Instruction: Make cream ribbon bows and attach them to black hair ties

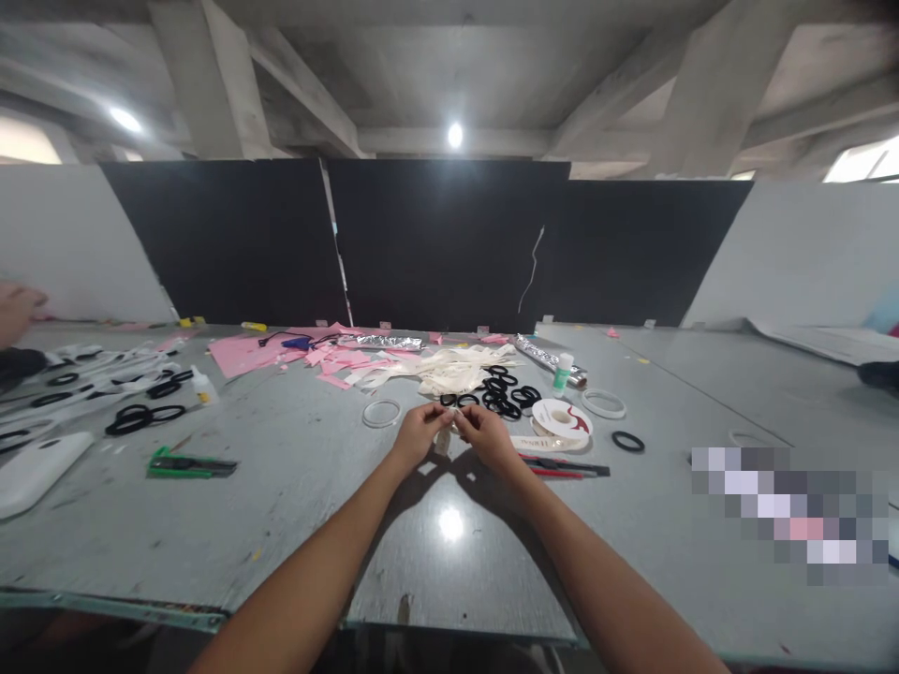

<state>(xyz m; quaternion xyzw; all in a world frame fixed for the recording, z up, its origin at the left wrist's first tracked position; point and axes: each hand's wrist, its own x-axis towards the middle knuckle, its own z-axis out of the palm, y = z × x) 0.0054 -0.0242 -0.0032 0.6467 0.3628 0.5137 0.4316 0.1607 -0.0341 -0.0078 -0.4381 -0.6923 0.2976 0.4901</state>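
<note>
My left hand [420,435] and my right hand [486,433] meet at the fingertips in the middle of the table. Both are closed in a pinch on a short beige ribbon strip [442,442], which hangs below the fingers; its upper end is hidden by them. Just beyond lie several black rings [500,398] in a loose heap, beside a pile of cream ribbon strips [456,368]. To the right of my right hand, a ribbon spool [562,418] lies flat with a printed ribbon tail [548,442] running out towards the hand.
A red-and-black cutter [566,467] lies near my right forearm, a green cutter [191,464] to the left. Clear rings [381,413], a green-labelled bottle [563,373], a glue bottle [203,386], pink scraps [245,354] and foil [386,343] surround the work. Another person's hand [18,309] shows far left.
</note>
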